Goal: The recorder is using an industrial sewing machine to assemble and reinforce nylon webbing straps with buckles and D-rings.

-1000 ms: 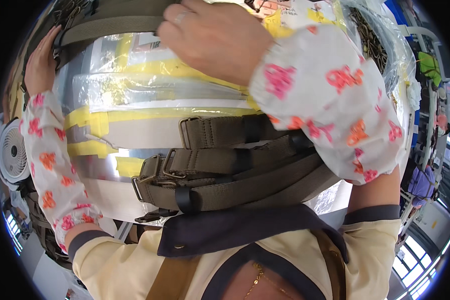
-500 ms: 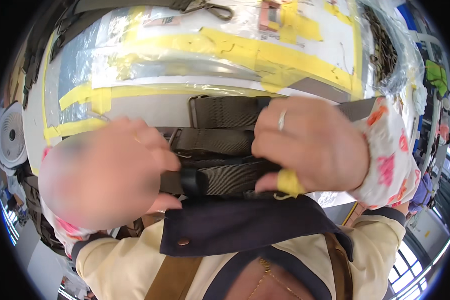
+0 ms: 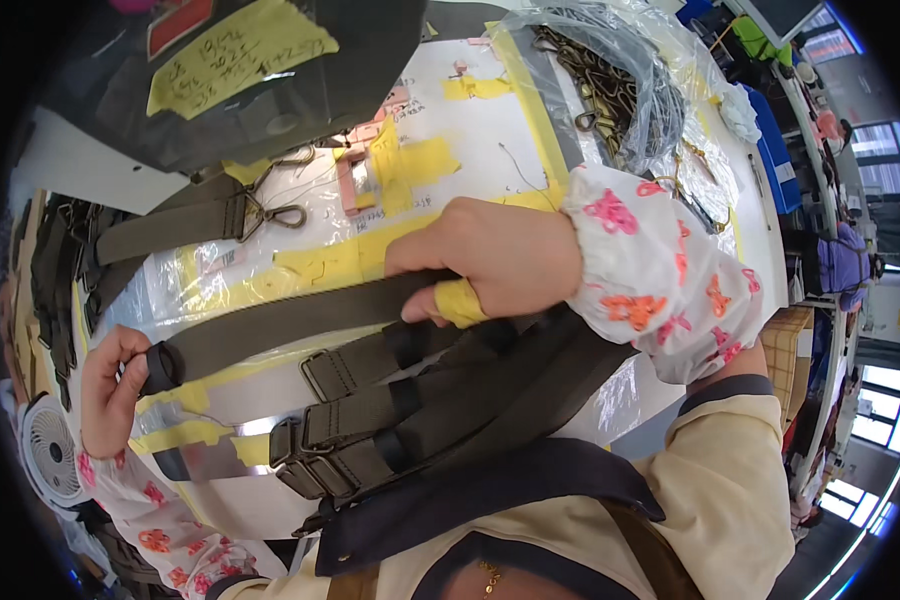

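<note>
A flat olive-grey webbing strap (image 3: 280, 322) stretches between my two hands over the table. My left hand (image 3: 113, 388), at the far left, pinches its end beside a black loop (image 3: 164, 368). My right hand (image 3: 495, 255) grips the strap further along, fingers behind it and thumb in front; yellow tape wraps the thumb. Below lie several more webbing straps (image 3: 500, 400) in a bundle, with rectangular metal buckles (image 3: 318, 474) at their left ends and black keeper loops (image 3: 406, 396) around them. The bundle's right part passes below my right forearm.
A dark machine-like body (image 3: 240, 130) with a yellow note stands at the upper left. Near it lies a strap with a metal snap hook (image 3: 285, 215). A clear plastic bag (image 3: 660, 90) holds metal hooks at the back right. Yellow tape (image 3: 350, 250) crosses the table; a white fan (image 3: 55, 450) is far left.
My hands were close together over the strap bundle; now they are wide apart with one strap pulled out between them. The view has shifted, and the dark body has come into sight.
</note>
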Action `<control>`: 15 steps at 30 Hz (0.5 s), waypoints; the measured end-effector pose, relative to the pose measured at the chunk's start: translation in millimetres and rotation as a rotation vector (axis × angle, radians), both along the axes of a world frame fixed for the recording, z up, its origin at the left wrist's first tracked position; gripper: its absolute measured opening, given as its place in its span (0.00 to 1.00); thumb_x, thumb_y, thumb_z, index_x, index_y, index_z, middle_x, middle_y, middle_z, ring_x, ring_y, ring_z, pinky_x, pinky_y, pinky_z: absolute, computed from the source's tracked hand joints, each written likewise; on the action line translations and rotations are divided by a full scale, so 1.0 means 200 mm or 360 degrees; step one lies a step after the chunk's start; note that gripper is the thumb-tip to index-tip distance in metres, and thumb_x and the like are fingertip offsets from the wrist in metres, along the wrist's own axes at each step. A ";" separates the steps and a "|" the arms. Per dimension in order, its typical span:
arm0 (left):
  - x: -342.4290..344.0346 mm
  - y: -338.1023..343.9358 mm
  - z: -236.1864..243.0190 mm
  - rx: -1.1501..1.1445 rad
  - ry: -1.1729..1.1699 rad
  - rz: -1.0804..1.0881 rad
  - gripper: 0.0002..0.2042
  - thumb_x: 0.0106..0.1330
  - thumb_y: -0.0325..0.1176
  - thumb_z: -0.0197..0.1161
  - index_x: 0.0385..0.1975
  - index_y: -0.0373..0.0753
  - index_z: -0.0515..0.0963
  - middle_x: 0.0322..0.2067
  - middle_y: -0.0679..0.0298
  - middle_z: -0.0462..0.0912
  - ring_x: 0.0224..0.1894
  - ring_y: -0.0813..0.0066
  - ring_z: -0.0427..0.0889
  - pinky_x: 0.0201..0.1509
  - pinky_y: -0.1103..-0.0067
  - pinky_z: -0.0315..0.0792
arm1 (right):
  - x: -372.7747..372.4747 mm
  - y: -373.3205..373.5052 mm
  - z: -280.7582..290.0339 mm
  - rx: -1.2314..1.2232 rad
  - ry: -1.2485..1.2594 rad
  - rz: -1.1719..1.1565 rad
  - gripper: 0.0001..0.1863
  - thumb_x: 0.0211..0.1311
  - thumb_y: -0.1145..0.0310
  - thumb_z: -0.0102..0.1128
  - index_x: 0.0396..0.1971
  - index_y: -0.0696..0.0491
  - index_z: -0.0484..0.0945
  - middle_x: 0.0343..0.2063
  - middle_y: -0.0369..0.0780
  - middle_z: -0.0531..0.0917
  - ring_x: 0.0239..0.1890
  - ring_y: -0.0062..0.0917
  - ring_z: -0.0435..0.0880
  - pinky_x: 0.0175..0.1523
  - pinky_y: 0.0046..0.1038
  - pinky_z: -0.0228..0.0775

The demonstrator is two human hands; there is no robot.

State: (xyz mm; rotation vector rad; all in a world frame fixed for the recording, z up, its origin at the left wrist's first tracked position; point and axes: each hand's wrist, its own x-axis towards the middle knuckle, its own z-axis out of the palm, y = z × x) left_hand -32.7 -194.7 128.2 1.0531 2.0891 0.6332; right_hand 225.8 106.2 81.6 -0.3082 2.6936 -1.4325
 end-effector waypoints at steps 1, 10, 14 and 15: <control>-0.03 0.06 -0.05 0.0026 0.0008 -0.0033 0.04 0.58 0.24 0.54 0.31 0.31 0.71 0.30 0.54 0.77 0.31 0.67 0.76 0.36 0.80 0.66 | -0.03 0.01 -0.04 -0.0054 -0.0293 -0.0176 0.12 0.55 0.64 0.58 0.30 0.59 0.73 0.17 0.46 0.76 0.23 0.42 0.76 0.28 0.35 0.65; 0.45 0.78 -0.30 0.0697 0.0440 -0.0812 0.09 0.55 0.27 0.58 0.36 0.35 0.73 0.29 0.54 0.77 0.33 0.57 0.76 0.37 0.70 0.69 | -0.09 0.09 -0.10 0.0245 0.0255 -0.0602 0.12 0.55 0.63 0.57 0.26 0.58 0.76 0.18 0.48 0.76 0.24 0.43 0.76 0.30 0.36 0.67; 0.44 0.82 -0.37 0.0806 0.0369 -0.0531 0.04 0.57 0.28 0.58 0.30 0.35 0.74 0.20 0.56 0.76 0.23 0.58 0.76 0.27 0.71 0.68 | 0.13 0.49 -0.06 0.1724 -0.0134 -0.1360 0.14 0.56 0.59 0.54 0.21 0.55 0.76 0.20 0.44 0.79 0.26 0.40 0.79 0.32 0.37 0.70; 0.43 0.80 -0.37 0.0801 0.0395 -0.0463 0.04 0.58 0.28 0.57 0.29 0.35 0.74 0.18 0.56 0.75 0.21 0.58 0.75 0.25 0.71 0.68 | 0.18 0.56 -0.06 0.1875 -0.0301 -0.1442 0.15 0.56 0.59 0.54 0.21 0.55 0.76 0.21 0.44 0.79 0.27 0.40 0.79 0.33 0.37 0.70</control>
